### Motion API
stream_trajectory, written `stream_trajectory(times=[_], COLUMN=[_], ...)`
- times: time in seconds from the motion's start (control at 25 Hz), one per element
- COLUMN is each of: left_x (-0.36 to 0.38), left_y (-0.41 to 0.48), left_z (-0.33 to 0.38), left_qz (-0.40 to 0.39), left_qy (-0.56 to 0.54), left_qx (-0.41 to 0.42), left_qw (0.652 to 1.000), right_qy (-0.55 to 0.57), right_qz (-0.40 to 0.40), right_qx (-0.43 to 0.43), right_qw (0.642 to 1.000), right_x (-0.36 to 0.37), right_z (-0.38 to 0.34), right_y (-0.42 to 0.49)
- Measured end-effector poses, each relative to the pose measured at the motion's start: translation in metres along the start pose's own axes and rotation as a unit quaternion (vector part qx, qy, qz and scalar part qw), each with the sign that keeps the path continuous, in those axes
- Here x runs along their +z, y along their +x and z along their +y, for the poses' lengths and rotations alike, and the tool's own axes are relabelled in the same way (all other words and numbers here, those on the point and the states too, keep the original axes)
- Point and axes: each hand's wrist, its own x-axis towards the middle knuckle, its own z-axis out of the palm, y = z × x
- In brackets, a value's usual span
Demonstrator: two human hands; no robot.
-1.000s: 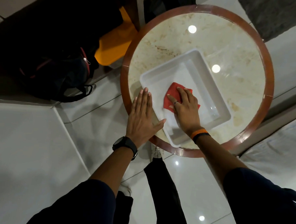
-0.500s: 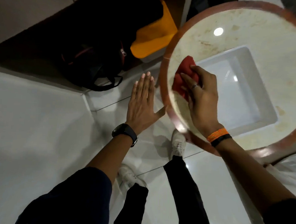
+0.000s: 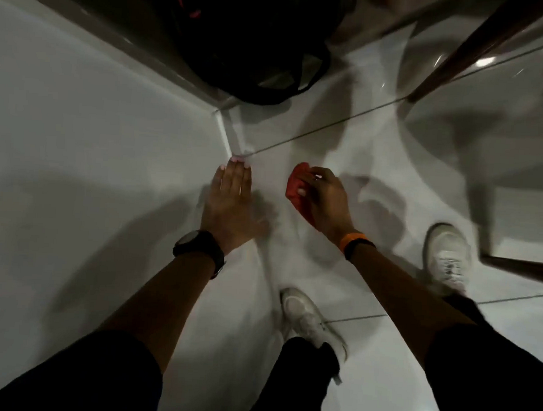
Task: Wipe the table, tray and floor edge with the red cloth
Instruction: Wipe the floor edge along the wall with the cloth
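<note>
My right hand (image 3: 326,202) grips the bunched red cloth (image 3: 298,188) low over the glossy white floor tiles (image 3: 347,140). My left hand (image 3: 230,199) is flat and holds nothing, fingers together, its tips close to the floor edge (image 3: 226,136) where the tiles meet a pale raised surface (image 3: 94,124). The table top and the white tray are out of view; only dark wooden table legs (image 3: 470,49) show at the upper right.
A black bag (image 3: 257,45) with straps sits against the wall at the top, just beyond the edge corner. My two white shoes (image 3: 307,318) (image 3: 448,254) stand on the tiles below and right of my hands. A wooden leg (image 3: 523,271) lies at the right.
The view has swung from the table top down to the floor. My right hand has carried the red cloth off the table to just above the tiles; my left hand has dropped near the edge.
</note>
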Motion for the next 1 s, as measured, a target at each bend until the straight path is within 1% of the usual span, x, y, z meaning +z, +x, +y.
stream_trajectory(times=[0.08,0.12,0.2,0.32,0.4,0.44,0.52,0.6,0.64,0.72,0.8,0.88,0.92,0.96,1.0], left_x=[0.034,0.048,0.073,0.100,0.113,0.118,0.124,0.126,0.125,0.125,0.125,0.124,0.124,0.126,0.127], left_y=[0.022,0.034,0.057,0.082,0.092,0.095,0.100,0.106,0.109,0.116,0.120,0.120,0.119,0.116,0.114], left_z=[-0.019,-0.027,-0.042,-0.056,-0.059,-0.060,-0.059,-0.059,-0.060,-0.063,-0.067,-0.064,-0.061,-0.059,-0.056], left_qz=[-0.035,-0.055,-0.095,-0.147,-0.165,-0.168,-0.168,-0.181,-0.189,-0.201,-0.211,-0.216,-0.218,-0.220,-0.222], left_qy=[0.032,0.069,0.157,0.232,0.255,0.257,0.262,0.271,0.280,0.302,0.320,0.325,0.320,0.317,0.316], left_qx=[0.014,0.019,0.016,0.011,0.002,-0.002,-0.009,-0.012,-0.010,-0.003,0.000,0.004,0.004,0.004,0.004], left_qw=[0.999,0.996,0.983,0.962,0.953,0.952,0.950,0.945,0.941,0.932,0.924,0.921,0.922,0.923,0.922], right_qy=[0.044,0.053,0.037,0.123,0.182,0.198,0.212,0.195,0.199,0.208,0.203,0.215,0.223,0.238,0.232], right_qz=[-0.003,-0.008,-0.045,-0.044,-0.044,-0.043,-0.060,-0.105,-0.115,-0.099,-0.071,-0.044,-0.042,-0.046,-0.058], right_qx=[0.017,0.019,0.032,0.095,0.147,0.156,0.142,0.116,0.103,0.098,0.097,0.151,0.176,0.180,0.168], right_qw=[0.999,0.998,0.998,0.987,0.971,0.967,0.965,0.968,0.968,0.968,0.972,0.964,0.958,0.953,0.956], right_x=[0.051,0.075,0.114,0.162,0.192,0.207,0.236,0.259,0.265,0.276,0.286,0.292,0.297,0.303,0.305], right_z=[0.032,0.046,0.068,0.087,0.093,0.094,0.086,0.071,0.063,0.054,0.065,0.084,0.092,0.098,0.098], right_y=[0.023,0.034,0.057,0.089,0.112,0.121,0.133,0.146,0.152,0.163,0.157,0.107,0.082,0.069,0.070])
